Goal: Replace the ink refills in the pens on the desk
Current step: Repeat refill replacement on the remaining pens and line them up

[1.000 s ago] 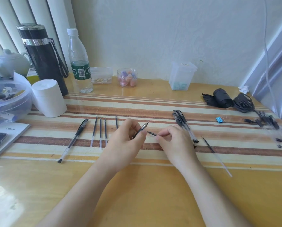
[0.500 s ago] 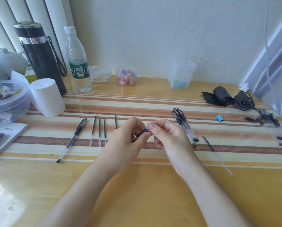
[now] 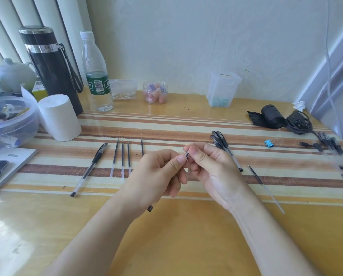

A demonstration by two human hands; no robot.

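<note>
Both hands meet over the striped mat [image 3: 186,124] that covers the middle of the worktop [image 3: 186,236]. The left hand [image 3: 156,176] has its grip closed around a pen [image 3: 150,208]; most of the barrel is hidden inside the fist, and only its dark end cap shows below the hand, on the side of the mat nearest the person. The right hand [image 3: 212,170] pinches a small dark and silver tip piece [image 3: 186,154] between thumb and forefinger, its grip closed on that piece, and the piece sits right at the left thumb where the front of the pen would be; whether it is already seated on the barrel cannot be told. To the left of the hands on the mat lie four loose refills [image 3: 122,158], side by side and roughly parallel, the rightmost one partly hidden behind the left hand. Further left of the refills lies a whole pen with a black cap [image 3: 90,168], tilted across the stripes. To the right of the hands, a small bundle of black-capped pens [image 3: 223,146] rests on the mat, touching one another, and just right of that bundle a single thin refill [image 3: 264,186] lies slanted, reaching off the mat's near edge. A blue binder clip [image 3: 269,143] sits further right on the mat, and beyond it more pens [image 3: 334,150] lie at the right edge, somewhat blurred.
</note>
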